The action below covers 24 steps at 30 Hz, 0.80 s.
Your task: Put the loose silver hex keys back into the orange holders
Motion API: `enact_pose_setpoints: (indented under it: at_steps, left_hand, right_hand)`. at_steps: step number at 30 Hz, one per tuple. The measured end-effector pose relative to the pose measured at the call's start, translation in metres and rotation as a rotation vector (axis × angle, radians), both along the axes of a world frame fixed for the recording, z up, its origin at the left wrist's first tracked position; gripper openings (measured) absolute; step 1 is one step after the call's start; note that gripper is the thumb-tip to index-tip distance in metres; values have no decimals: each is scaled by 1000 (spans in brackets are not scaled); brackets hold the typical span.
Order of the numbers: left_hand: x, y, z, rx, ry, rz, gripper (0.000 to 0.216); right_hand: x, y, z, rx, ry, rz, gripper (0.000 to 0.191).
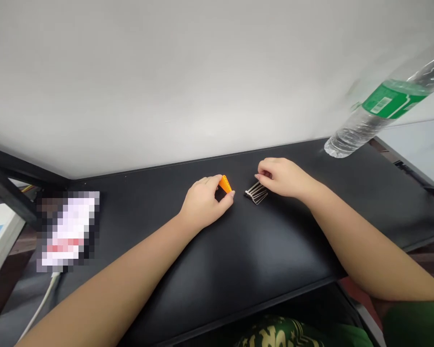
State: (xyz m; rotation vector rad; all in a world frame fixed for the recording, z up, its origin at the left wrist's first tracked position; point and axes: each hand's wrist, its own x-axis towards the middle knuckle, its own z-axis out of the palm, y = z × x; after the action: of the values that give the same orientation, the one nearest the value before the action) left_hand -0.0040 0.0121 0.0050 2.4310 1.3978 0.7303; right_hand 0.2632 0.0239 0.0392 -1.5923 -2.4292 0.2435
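My left hand [210, 201] is closed around a small orange plastic piece [224, 184], gripped between the thumb and fingertips just above the black tabletop. Part of the piece is hidden by the fingers. To its right lies a small pile of thin, pale, metallic-looking sticks [256, 193] with some dark bits at one end; their exact kind is unclear. My right hand [280, 177] is over the pile's right side, thumb and fingers pinched together at its upper edge. What they hold, if anything, cannot be made out.
A clear plastic bottle with a green label [394, 100] stands at the back right. A blurred-out device [70, 226] with a white cable [39, 308] lies at left. A white wall [188, 86] rises behind the black table [148, 193]; a black frame bar [12, 193] is far left.
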Motion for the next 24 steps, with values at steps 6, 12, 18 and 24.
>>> enact_pose_setpoints:
  at_steps: [6, 12, 18, 24]
  left_hand:
    - [-2, 2, 0, -11, -48, -11, 33]
    - [-2, 1, 0, -6, -59, -6, 36]
    - [-1, 0, 0, -4, 5, -2, 47]
    - [0, 1, 1, -24, 89, -8, 46]
  right_hand:
    - [-3, 3, -11, -23, 40, 307, 21]
    - [-8, 5, -13, -6, -22, 336, 25]
    - [-3, 3, -9, -56, 79, 362, 24]
    - [-6, 4, -14, -70, 62, 361, 26]
